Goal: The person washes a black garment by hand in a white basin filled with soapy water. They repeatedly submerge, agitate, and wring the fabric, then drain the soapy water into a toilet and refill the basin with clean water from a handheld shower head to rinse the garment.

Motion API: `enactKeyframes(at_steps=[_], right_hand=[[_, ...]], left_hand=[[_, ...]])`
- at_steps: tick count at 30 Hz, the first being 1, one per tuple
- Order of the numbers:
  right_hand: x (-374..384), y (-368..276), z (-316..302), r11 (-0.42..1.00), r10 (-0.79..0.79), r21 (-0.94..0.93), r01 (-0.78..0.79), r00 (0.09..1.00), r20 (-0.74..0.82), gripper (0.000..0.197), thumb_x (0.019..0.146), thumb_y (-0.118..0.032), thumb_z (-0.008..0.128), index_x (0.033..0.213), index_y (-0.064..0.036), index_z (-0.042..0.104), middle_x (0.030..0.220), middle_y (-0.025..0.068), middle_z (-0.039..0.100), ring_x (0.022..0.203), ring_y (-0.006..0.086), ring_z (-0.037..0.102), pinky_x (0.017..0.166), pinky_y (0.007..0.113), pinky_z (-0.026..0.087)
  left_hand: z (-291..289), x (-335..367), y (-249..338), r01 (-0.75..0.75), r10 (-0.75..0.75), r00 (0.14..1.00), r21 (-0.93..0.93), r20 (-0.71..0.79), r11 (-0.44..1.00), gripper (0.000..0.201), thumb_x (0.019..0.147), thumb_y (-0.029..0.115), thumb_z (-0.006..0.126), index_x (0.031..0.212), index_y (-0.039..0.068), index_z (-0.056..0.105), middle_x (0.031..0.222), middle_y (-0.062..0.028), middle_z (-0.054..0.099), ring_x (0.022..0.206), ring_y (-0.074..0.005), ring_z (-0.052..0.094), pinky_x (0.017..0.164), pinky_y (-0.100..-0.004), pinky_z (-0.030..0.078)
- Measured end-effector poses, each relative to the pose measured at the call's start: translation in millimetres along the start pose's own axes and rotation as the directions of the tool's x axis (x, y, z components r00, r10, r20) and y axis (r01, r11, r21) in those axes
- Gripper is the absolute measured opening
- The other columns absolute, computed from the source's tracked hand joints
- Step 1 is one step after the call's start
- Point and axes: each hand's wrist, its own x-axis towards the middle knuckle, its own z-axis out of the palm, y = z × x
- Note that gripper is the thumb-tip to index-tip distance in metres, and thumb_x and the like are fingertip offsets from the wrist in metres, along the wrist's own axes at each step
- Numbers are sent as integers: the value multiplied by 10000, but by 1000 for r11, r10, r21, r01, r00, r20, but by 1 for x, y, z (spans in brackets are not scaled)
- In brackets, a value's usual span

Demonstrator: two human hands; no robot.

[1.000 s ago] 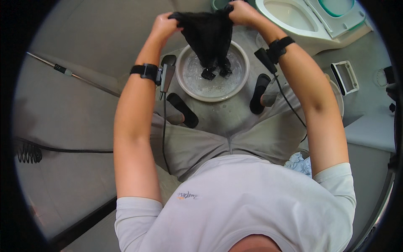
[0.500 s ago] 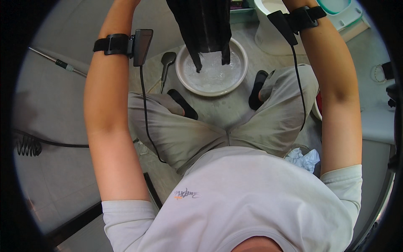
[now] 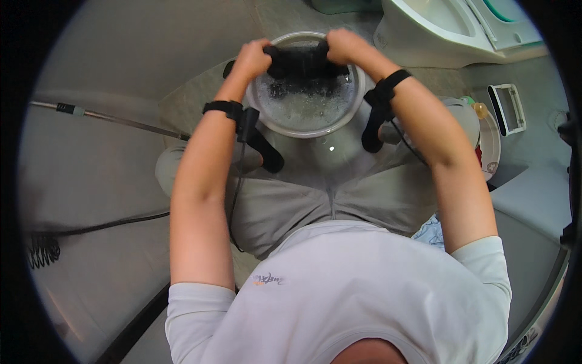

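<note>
Both my hands grip a black garment (image 3: 297,60) over a round white basin (image 3: 301,132), which stands on the floor between my feet. My left hand (image 3: 254,57) is closed on the garment's left end, at the basin's left rim. On the opposite side, my right hand (image 3: 344,47) clenches the other end. The cloth stretches between my fists, and its lower part dips into cloudy, bubbly water (image 3: 303,112). How much of it lies under the surface is hidden.
A white toilet (image 3: 418,36) stands at the far right. To the right of my knee is a pale tub (image 3: 494,145) with things in it. A metal pole (image 3: 127,118) slants in from the left, above a coiled black cord (image 3: 43,252). Light blue cloth (image 3: 429,232) lies beside my right hip.
My hands have come down and nearer, into view. The black garment, held high with its ends hanging over the basin before, is now lowered into the water.
</note>
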Motion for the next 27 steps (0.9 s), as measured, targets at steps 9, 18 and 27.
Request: enactKeyframes(at_steps=[9, 18, 27], right_hand=[[31, -8, 162, 977, 63, 153, -148, 888, 456, 901, 827, -271, 661, 1614, -334, 225, 1681, 193, 110, 1457, 556, 246, 1153, 574, 364], [71, 4, 225, 998, 18, 42, -36, 928, 371, 903, 801, -180, 794, 1569, -298, 332, 1669, 170, 184, 1488, 503, 237, 1096, 599, 428], [72, 15, 196, 983, 47, 156, -94, 958, 284, 663, 869, -78, 663, 1489, -134, 435, 1552, 192, 397, 1399, 488, 399, 1086, 497, 458]], left_hand=[[136, -26, -31, 212, -369, 783, 343, 501, 915, 805, 799, 229, 676, 1528, 429, 398, 1639, -98, 280, 1403, -500, 377, 1133, -531, 403], [188, -2, -44, 174, -382, 767, 405, 516, 897, 674, 912, 153, 614, 1531, 334, 419, 1651, -109, 221, 1443, -498, 322, 1047, -641, 448], [165, 14, -33, 201, -379, 708, 345, 596, 917, 738, 890, 134, 608, 1575, 211, 345, 1510, -208, 424, 1281, -469, 533, 1080, -510, 455]])
